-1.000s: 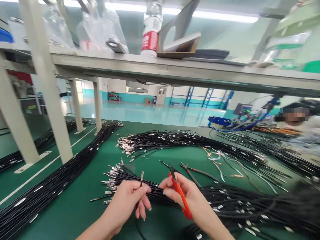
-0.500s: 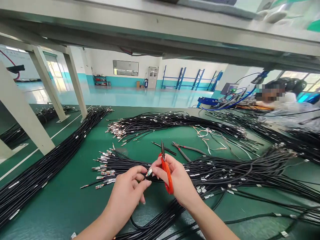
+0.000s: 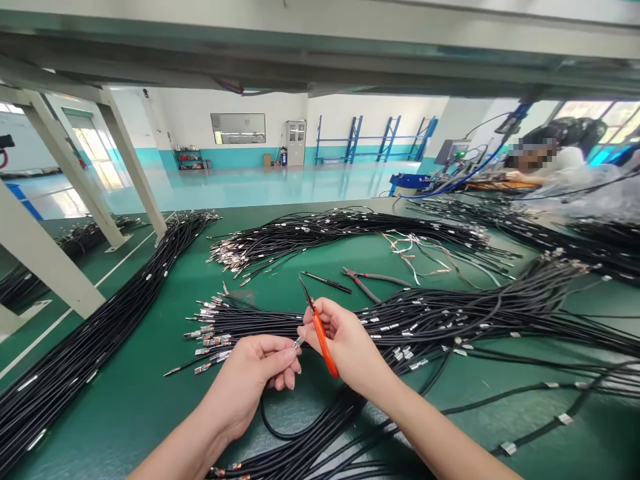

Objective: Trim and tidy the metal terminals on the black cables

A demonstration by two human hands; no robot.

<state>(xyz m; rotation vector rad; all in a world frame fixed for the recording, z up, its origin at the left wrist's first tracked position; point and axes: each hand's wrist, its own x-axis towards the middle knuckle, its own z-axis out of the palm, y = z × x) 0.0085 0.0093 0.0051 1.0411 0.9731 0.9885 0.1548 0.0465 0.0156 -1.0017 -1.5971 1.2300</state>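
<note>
My left hand (image 3: 253,373) pinches a black cable near its end, and a shiny metal-and-wire tip (image 3: 299,343) sticks out between thumb and index finger. My right hand (image 3: 347,340) has red-handled scissors (image 3: 324,340) tucked in its grip, dark blades pointing up and away. The right fingertips meet the cable tip; whether they pinch it is unclear. Below the cable a black loop (image 3: 270,427) hangs down towards the lower bundle. Just behind both hands lies a bundle of black cables (image 3: 270,325), its metal-tipped ends fanned out at left.
Diagonal cutters (image 3: 367,287) and a thin black pen-like tool (image 3: 327,281) lie beyond my hands on the green table (image 3: 150,413). More cable bundles (image 3: 320,230) lie behind and along the left (image 3: 100,340). White posts stand at left; a shelf spans overhead. A person (image 3: 555,160) sits at far right.
The scissors' blades have tilted to the left, and the right fingertips have shifted slightly left. My left fingers have closed further around the cable tip. The camera view has shifted slightly.
</note>
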